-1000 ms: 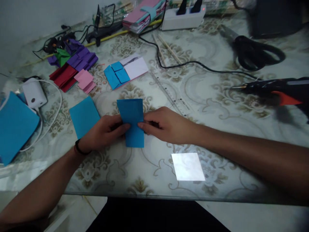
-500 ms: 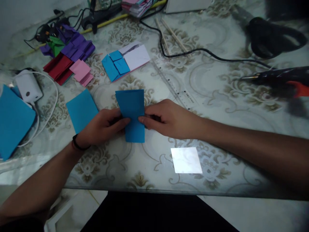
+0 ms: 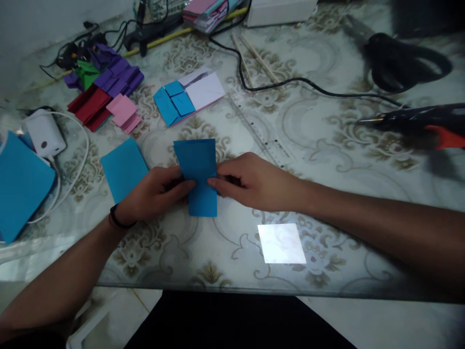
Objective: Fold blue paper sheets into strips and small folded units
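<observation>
Both hands hold a folded blue sheet of paper point(image 3: 200, 162) above the table, its long side pointing away from me. My left hand point(image 3: 156, 191) pinches its left edge, thumb on the front and fingers hidden behind. On the right edge, my right hand point(image 3: 245, 180) grips it the same way. Beside my left wrist, a blue paper square point(image 3: 123, 167) lies flat, partly covered by that hand. Beyond the held paper rests a folded blue and white paper piece point(image 3: 191, 97).
Folded purple paper point(image 3: 119, 77), red paper point(image 3: 89, 107) and pink paper point(image 3: 123, 112) lie back left. Blue sheets point(image 3: 22, 186) and a white adapter point(image 3: 45, 133) are far left. A clear ruler point(image 3: 257, 131), scissors point(image 3: 395, 60), a black cable point(image 3: 308, 83) and a dark pointed tool point(image 3: 410, 118) lie right.
The hands and the blue paper keep the same pose. The whole view has shifted slightly, with most things a little lower in the picture.
</observation>
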